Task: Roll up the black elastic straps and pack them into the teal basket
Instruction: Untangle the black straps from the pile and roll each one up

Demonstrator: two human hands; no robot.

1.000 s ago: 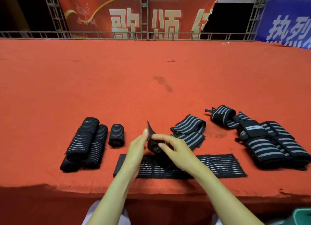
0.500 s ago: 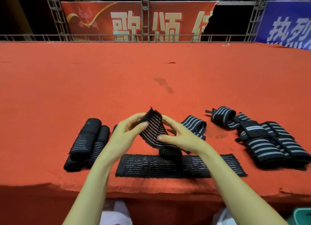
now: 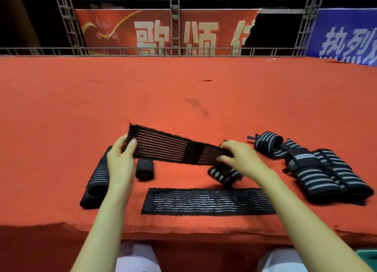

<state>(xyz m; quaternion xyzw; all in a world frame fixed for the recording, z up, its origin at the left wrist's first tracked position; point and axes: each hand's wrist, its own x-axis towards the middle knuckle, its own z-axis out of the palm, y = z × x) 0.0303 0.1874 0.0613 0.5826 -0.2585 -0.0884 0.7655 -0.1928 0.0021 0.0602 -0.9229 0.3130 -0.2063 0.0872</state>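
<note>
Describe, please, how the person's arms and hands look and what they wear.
Both forearms are bare, with no sleeves in view. The left hand and right hand wear no gloves; no ring, watch or bracelet shows.

Left hand and right hand: bare; the left thumbnail is short and plain. Left forearm and right forearm: bare along the whole visible length. At the lower edge of the view, pale lilac-white cloth covers both legs; it is matte and softly creased.
</note>
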